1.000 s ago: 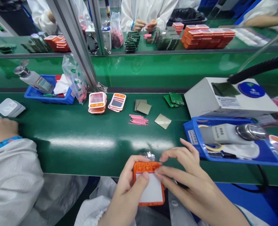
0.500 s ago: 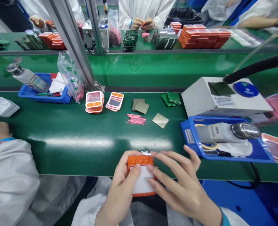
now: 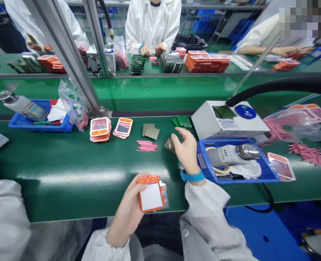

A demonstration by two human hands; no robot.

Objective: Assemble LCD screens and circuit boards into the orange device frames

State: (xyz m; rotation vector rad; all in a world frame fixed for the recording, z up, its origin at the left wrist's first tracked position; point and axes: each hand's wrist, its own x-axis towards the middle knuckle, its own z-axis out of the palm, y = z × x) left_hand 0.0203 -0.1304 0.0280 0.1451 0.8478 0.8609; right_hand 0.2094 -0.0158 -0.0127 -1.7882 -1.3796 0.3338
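Observation:
My left hand (image 3: 131, 204) grips an orange plastic housing (image 3: 148, 179) near the table's front edge, thumb on its upper left corner. A white panel (image 3: 151, 197) fills the housing's middle, and clear film (image 3: 164, 192) sticks out at its right side. My right hand (image 3: 186, 150) is stretched forward over the table with its fingers apart, just below a few green circuit boards (image 3: 184, 121). It partly covers a loose grey square plate (image 3: 169, 145). Left of that lie more grey square plates (image 3: 151, 133) and a bunch of pink strips (image 3: 147, 146).
White-and-orange framed panels (image 3: 99, 126) are stacked left of the plates, beside a smaller pile (image 3: 124, 125). A blue tray (image 3: 204, 170) with a bottle (image 3: 225, 155) sits by my right forearm, before a white box (image 3: 208, 121). Another person's sleeve (image 3: 5, 214) is at left.
My right hand has left the orange housing and reached forward toward the circuit boards. My left hand keeps the housing, now tilted slightly. The view has shifted.

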